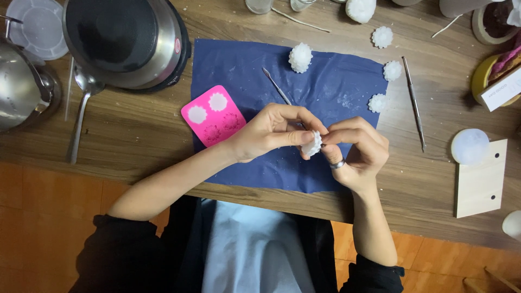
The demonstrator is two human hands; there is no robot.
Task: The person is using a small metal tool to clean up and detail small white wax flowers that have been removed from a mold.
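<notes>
Both hands meet over a dark blue cloth (pixel 255 70) on a wooden table. My left hand (pixel 271 133) and my right hand (pixel 355 149), which wears a ring, pinch a small white flower-shaped wax piece (pixel 312 145) between their fingertips. A thin metal tool (pixel 275 86) lies on the cloth and runs in under my left hand. To the left of my left hand lies a pink silicone mould (pixel 213 115) with two white-filled cavities.
More white flower pieces lie around: a stacked one (pixel 300 57) and smaller ones (pixel 392 70) (pixel 378 103) (pixel 382 37). A second metal tool (pixel 414 103) lies right. Far left are a pot on a cooker (pixel 125 40), a spoon (pixel 81 108) and a kettle (pixel 19 89); right, a wooden board (pixel 480 182) and a white disc (pixel 470 146).
</notes>
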